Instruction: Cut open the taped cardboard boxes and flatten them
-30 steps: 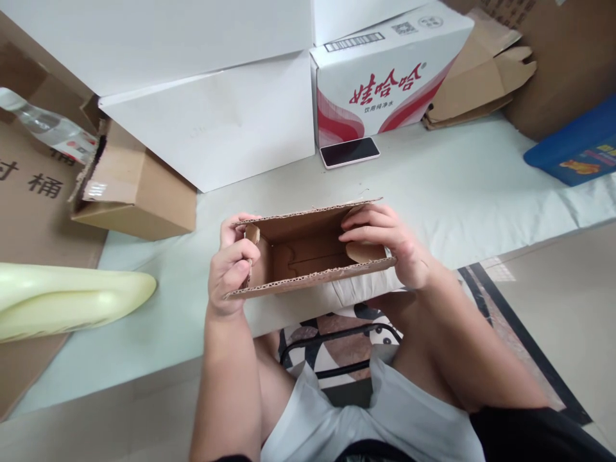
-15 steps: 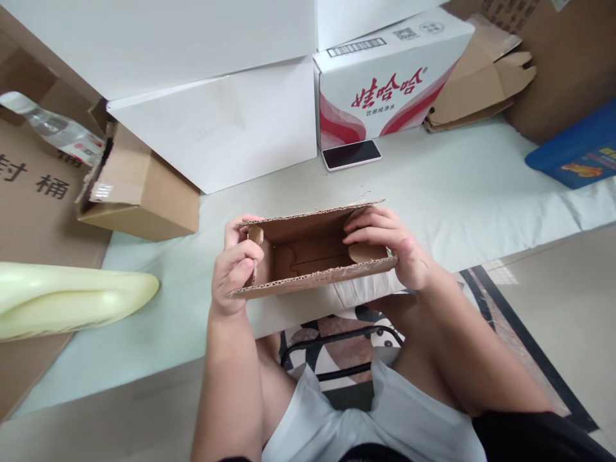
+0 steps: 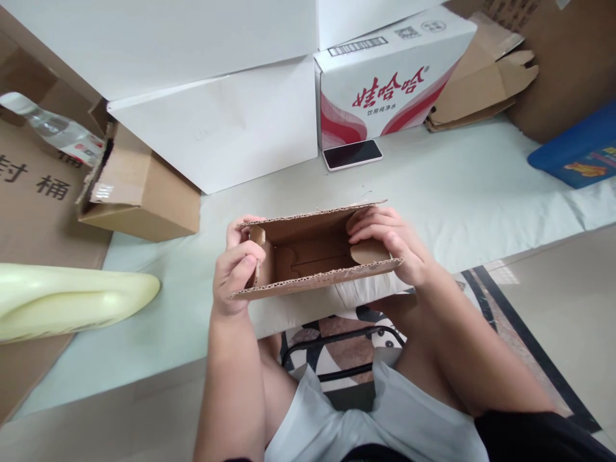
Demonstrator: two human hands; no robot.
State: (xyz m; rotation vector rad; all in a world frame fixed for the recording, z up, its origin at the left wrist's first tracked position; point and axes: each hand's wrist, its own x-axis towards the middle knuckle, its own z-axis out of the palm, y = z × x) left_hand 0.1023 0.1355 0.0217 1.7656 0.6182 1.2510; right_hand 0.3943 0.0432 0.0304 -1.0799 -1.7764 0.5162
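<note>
Between my two hands is a narrow brown cardboard box, its open top facing me and its inside bare. My left hand grips the left end, with fingers curled over the small end flap. At the other end, my right hand is closed around the right wall, its fingers reaching inside over the rounded flap. The box's lower part and the tips of some fingers are hidden.
Behind the box lies a phone, in front of a white and red carton. White boxes stand at the back. To the left are a brown box, a plastic bottle and a pale yellow object. A blue container is at right.
My right hand has shifted slightly on the right end, and more of the rounded flap there shows. The left hand keeps its grip and the box stays nearly in place.
</note>
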